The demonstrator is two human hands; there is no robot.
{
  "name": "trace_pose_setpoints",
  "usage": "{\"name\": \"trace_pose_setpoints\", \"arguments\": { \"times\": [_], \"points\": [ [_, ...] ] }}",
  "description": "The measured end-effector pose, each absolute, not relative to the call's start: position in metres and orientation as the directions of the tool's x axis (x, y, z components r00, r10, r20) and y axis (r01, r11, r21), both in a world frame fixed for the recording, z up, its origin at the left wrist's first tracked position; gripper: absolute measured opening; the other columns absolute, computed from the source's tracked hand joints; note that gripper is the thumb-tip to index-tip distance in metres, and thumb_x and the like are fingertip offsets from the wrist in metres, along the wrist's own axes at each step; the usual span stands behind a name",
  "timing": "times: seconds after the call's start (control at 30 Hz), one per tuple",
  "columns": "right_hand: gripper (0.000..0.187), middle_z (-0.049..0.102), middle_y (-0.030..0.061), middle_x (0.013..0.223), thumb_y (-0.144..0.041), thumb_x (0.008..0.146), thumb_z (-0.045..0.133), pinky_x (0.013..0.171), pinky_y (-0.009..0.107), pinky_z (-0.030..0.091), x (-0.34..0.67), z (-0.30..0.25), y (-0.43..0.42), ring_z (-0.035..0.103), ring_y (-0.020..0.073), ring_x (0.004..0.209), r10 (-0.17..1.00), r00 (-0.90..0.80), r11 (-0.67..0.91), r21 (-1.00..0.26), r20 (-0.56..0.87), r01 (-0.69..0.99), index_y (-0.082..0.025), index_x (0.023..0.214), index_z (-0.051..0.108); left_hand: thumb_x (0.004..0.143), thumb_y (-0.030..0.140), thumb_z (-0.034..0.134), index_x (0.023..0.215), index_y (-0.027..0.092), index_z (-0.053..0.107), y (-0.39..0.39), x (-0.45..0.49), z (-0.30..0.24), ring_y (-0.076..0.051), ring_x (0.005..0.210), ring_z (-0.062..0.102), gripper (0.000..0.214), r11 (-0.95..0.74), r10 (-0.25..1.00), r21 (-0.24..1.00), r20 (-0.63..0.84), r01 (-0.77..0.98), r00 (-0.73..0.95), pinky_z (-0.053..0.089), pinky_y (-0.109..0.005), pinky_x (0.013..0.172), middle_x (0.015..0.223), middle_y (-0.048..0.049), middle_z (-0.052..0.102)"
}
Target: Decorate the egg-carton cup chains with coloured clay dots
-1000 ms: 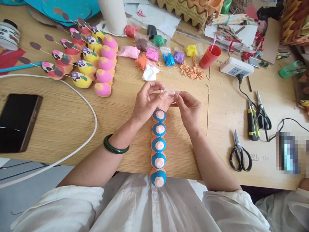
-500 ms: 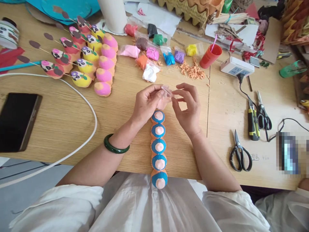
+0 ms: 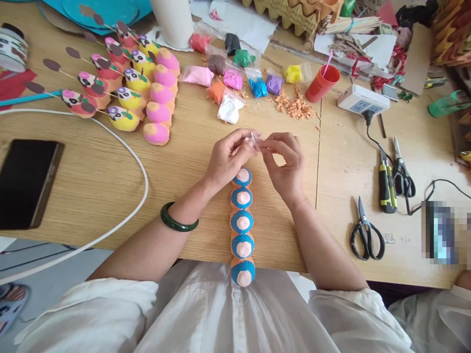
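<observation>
Both hands meet over the far end of a strip of egg-carton cups point(image 3: 243, 223), whose bumps are blue with pale pink tops. Between my fingers is a small clear plastic bag point(image 3: 254, 141); in the earlier frame pale pink clay shows in it, now mostly hidden by the fingers. My left hand point(image 3: 231, 154) is closed on the bag, thumb against the index finger. On the other side, my right hand point(image 3: 285, 164) pinches the bag's edge with thumb and fingertips. The strip lies on the wooden table, its near end reaching the table's front edge.
Bagged coloured clay, such as white point(image 3: 230, 110) and yellow point(image 3: 293, 73), lies beyond the hands beside a red cup point(image 3: 322, 84). Painted carton figures point(image 3: 125, 98) stand at left, near a phone point(image 3: 29, 184) and white cable point(image 3: 145, 181). Scissors point(image 3: 364, 235) and a power strip point(image 3: 363, 100) are at right.
The fingers of my right hand have come in and closed on the bag's edge. My left hand has turned slightly, and the pink clay below it is now hidden.
</observation>
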State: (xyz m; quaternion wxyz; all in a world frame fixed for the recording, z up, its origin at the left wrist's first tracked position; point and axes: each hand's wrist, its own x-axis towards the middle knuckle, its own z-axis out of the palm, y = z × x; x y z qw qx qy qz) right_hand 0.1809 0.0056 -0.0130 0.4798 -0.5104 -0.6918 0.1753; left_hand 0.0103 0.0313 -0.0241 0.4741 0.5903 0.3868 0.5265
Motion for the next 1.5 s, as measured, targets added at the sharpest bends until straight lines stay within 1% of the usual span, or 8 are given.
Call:
{"name": "trace_pose_setpoints", "arguments": {
  "times": [0.13, 0.3, 0.47, 0.73, 1.0, 1.1, 1.27, 1.5],
  "points": [
    [0.016, 0.079, 0.0049, 0.104, -0.03, 0.107, 0.062, 0.083, 0.038, 0.066, 0.183, -0.013, 0.006, 0.07, 0.0234, 0.102, 0.887, 0.067, 0.373, -0.794, 0.457, 0.481, -0.029, 0.101, 0.077, 0.099, 0.067, 0.072, 0.113, 0.023, 0.079, 0.032, 0.01, -0.027, -0.023, 0.102, 0.082, 0.047, -0.262, 0.953, 0.965, 0.258, 0.005, 0.16, 0.064, -0.031, 0.094, 0.108, -0.0074, 0.086],
    [0.009, 0.077, 0.0071, 0.12, -0.033, 0.103, 0.069, 0.089, 0.044, 0.067, 0.186, -0.01, 0.007, 0.069, 0.0268, 0.115, 0.882, -0.01, 0.413, -0.762, 0.471, 0.499, -0.029, 0.099, 0.077, 0.102, 0.065, 0.067, 0.119, 0.024, 0.078, 0.033, 0.007, -0.023, -0.024, 0.107, 0.081, 0.045, -0.295, 0.946, 0.955, 0.29, 0.015, 0.141, 0.065, -0.033, 0.095, 0.113, -0.0077, 0.085],
    [0.013, 0.075, 0.0053, 0.116, -0.039, 0.105, 0.071, 0.086, 0.041, 0.068, 0.184, -0.008, 0.006, 0.07, 0.0246, 0.113, 0.896, 0.029, 0.405, -0.84, 0.444, 0.362, -0.03, 0.098, 0.077, 0.075, 0.049, 0.099, 0.137, 0.028, 0.071, 0.037, 0.003, -0.024, -0.028, 0.112, 0.078, 0.07, -0.252, 0.95, 0.966, 0.235, 0.061, 0.204, 0.063, -0.038, 0.099, 0.134, -0.0074, 0.079],
    [0.01, 0.077, 0.005, 0.136, -0.041, 0.102, 0.074, 0.099, 0.05, 0.067, 0.185, -0.006, 0.006, 0.068, 0.0288, 0.127, 0.891, -0.136, 0.446, -0.78, 0.434, 0.439, -0.034, 0.105, 0.081, 0.071, 0.023, 0.095, 0.143, 0.034, 0.069, 0.035, 0.002, -0.032, -0.02, 0.08, 0.073, 0.078, -0.257, 0.956, 0.952, 0.226, 0.164, 0.189, 0.058, -0.033, 0.083, 0.105, 0.0014, 0.082],
    [0.021, 0.074, 0.0044, 0.143, -0.045, 0.106, 0.068, 0.102, 0.049, 0.067, 0.185, -0.001, 0.004, 0.068, 0.0289, 0.137, 0.887, -0.125, 0.454, -0.79, 0.444, 0.413, -0.037, 0.121, 0.08, 0.077, 0.032, 0.096, 0.141, 0.031, 0.07, 0.035, 0.001, -0.027, -0.021, 0.082, 0.074, 0.069, -0.241, 0.961, 0.963, 0.22, 0.118, 0.168, 0.058, -0.033, 0.083, 0.1, 0.0009, 0.081],
    [0.031, 0.078, 0.0053, 0.133, -0.054, 0.102, 0.075, 0.09, 0.04, 0.07, 0.184, -0.001, 0.003, 0.073, 0.0261, 0.124, 0.926, -0.013, 0.361, -0.873, 0.378, 0.328, -0.036, 0.127, 0.078, 0.076, 0.035, 0.098, 0.14, 0.03, 0.07, 0.034, 0.003, -0.024, -0.02, 0.081, 0.074, 0.069, -0.239, 0.964, 0.965, 0.223, 0.108, 0.145, 0.059, -0.032, 0.082, 0.101, 0.0006, 0.081],
    [0.041, 0.082, 0.0041, 0.113, -0.068, 0.095, 0.077, 0.078, 0.037, 0.072, 0.181, -0.011, 0.009, 0.077, 0.0228, 0.102, 0.967, -0.02, 0.255, -0.958, 0.255, 0.13, -0.03, 0.11, 0.084, 0.076, 0.038, 0.098, 0.136, 0.029, 0.071, 0.032, 0.006, -0.022, -0.021, 0.087, 0.076, 0.066, -0.24, 0.961, 0.966, 0.221, 0.101, 0.167, 0.061, -0.032, 0.085, 0.106, -0.0012, 0.082],
    [0.044, 0.081, 0.0027, 0.113, -0.068, 0.095, 0.077, 0.076, 0.034, 0.073, 0.193, -0.016, 0.017, 0.076, 0.0187, 0.096, 0.991, 0.018, 0.13, -0.991, 0.131, 0.015, -0.031, 0.116, 0.083, 0.073, 0.02, 0.096, 0.133, 0.029, 0.073, 0.034, 0.006, -0.025, -0.024, 0.103, 0.076, 0.065, -0.189, 0.975, 0.981, 0.184, 0.034, 0.122, 0.059, -0.034, 0.096, 0.115, -0.0011, 0.082]
  ]
}}
